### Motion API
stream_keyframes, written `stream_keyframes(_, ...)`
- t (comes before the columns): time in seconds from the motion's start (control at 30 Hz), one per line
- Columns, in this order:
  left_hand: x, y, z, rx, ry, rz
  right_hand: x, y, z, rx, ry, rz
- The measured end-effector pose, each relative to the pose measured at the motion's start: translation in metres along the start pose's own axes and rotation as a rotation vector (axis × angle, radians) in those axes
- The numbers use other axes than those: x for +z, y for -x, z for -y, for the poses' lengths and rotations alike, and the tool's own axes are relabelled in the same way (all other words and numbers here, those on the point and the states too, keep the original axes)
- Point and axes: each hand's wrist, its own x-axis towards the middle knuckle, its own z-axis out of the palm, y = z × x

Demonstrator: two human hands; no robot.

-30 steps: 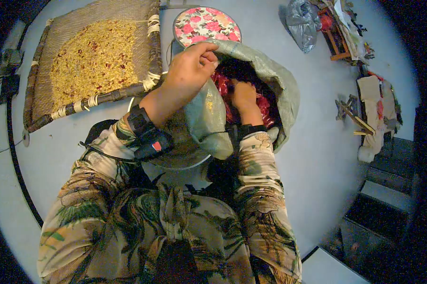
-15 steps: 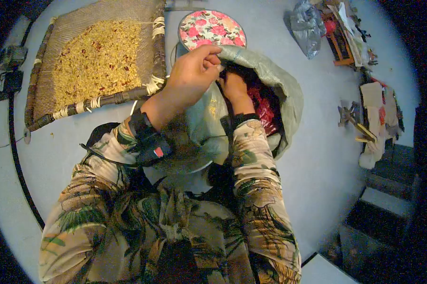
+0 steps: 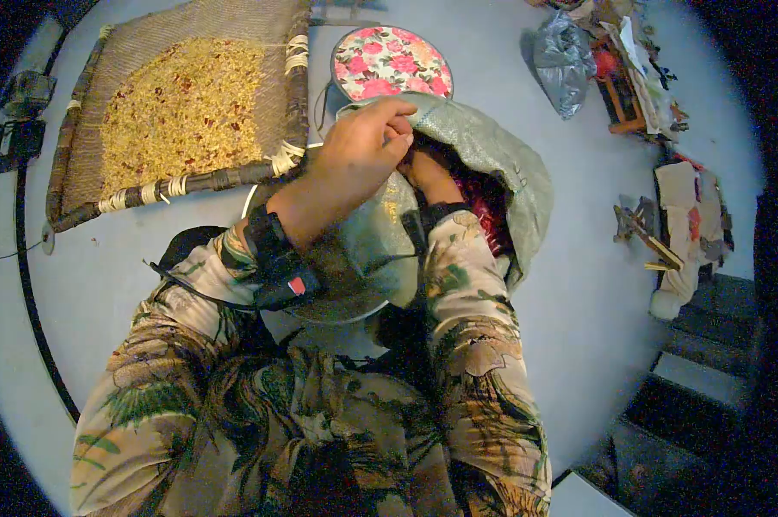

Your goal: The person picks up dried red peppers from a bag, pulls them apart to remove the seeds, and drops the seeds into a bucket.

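Pinching the far-left rim of the pale green woven plastic sack [image 3: 510,164], the left hand [image 3: 354,164] has its grip clenched on the fabric. The sack looks limp, crinkly and slippery, so a bunched rim is probably the best hold. It slumps on the floor [image 3: 105,284], and the right hand [image 3: 425,177] is inside it among red contents [image 3: 485,202]. I cannot tell that hand's grip.

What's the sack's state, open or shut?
Open. The left hand pinches the rim of the sack and holds its mouth apart; the right hand reaches inside, among red contents. Its fingers are hidden.
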Motion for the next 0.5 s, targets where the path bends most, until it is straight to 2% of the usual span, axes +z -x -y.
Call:
stream_keyframes(0.17,-0.001,-0.002,0.002,0.027,0.018,0.009,-0.033,0.048,-0.026,-0.006,0.158,-0.162)
stream_keyframes(0.23,0.001,-0.002,0.004,0.032,0.018,0.006,-0.046,0.062,-0.034,0.021,0.165,-0.363)
stream_keyframes(0.33,0.002,-0.003,0.005,0.006,-0.026,0.025,-0.066,0.089,-0.035,0.060,0.109,-0.459)
stream_keyframes(0.4,0.000,-0.003,0.005,0.014,-0.068,0.072,-0.074,0.110,-0.031,-0.029,0.104,-0.529)
stream_keyframes(0.5,0.005,0.001,0.009,0.036,-0.135,0.107,-0.086,0.137,-0.012,-0.031,0.016,-0.527)
